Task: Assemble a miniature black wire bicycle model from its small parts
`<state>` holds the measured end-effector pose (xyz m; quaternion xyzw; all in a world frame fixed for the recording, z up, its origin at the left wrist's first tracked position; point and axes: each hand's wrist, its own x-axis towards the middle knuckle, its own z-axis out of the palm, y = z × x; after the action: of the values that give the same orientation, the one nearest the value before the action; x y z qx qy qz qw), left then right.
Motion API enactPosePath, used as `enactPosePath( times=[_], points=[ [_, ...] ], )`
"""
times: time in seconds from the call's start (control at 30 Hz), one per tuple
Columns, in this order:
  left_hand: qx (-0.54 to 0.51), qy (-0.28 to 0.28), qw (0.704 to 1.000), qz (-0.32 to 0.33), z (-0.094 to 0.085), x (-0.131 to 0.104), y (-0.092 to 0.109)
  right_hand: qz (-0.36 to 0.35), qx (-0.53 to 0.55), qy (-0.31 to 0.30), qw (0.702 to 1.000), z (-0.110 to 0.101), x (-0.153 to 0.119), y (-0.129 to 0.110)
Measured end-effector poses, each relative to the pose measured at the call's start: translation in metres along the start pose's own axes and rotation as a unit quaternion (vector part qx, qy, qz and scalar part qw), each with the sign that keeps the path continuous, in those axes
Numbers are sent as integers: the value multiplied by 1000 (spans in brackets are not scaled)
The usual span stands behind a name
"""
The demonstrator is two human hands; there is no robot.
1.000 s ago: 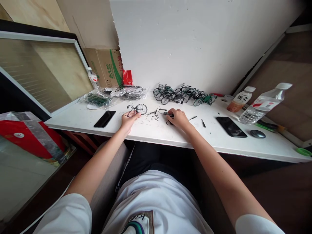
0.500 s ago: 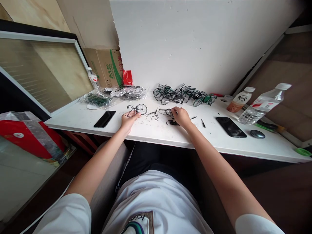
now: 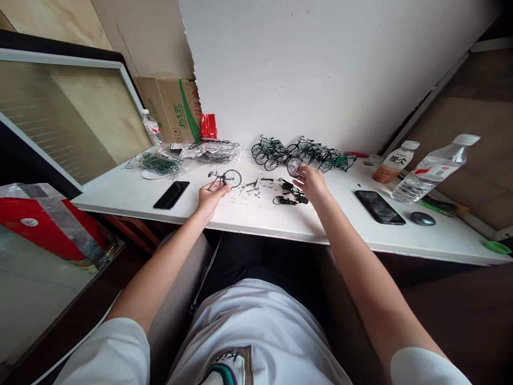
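In my left hand is a small black model bicycle frame, with one spoked wheel fitted at its right end. My right hand is raised off the table and pinches a loose model wheel by its edge. Below that hand lie several black bicycle parts. Small loose bits are scattered on the white table between my hands.
Several finished-looking model bicycles stand at the back. Plastic bags of parts lie left of them, near a cardboard box. A phone lies at left, another phone at right, beside bottles.
My right hand has picked the wheel up from the table and moved up and to the right with it. My left hand stays put with the bicycle frame.
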<state>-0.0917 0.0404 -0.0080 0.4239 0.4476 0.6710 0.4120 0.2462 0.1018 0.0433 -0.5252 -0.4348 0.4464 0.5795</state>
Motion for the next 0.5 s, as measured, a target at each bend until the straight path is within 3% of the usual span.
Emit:
enactPosePath(
  times=[0.1, 0.23, 0.5],
  points=[
    [1, 3, 1000, -3, -1, 1, -1, 10, 55, -21, 998, -13, 2, -17],
    [10, -3, 1000, 1, -2, 1, -1, -19, 89, 13, 996, -23, -2, -29],
    [0, -5, 1000, 7, -1, 0, 0, -22, 57, 27, 998, -14, -10, -30]
  ],
)
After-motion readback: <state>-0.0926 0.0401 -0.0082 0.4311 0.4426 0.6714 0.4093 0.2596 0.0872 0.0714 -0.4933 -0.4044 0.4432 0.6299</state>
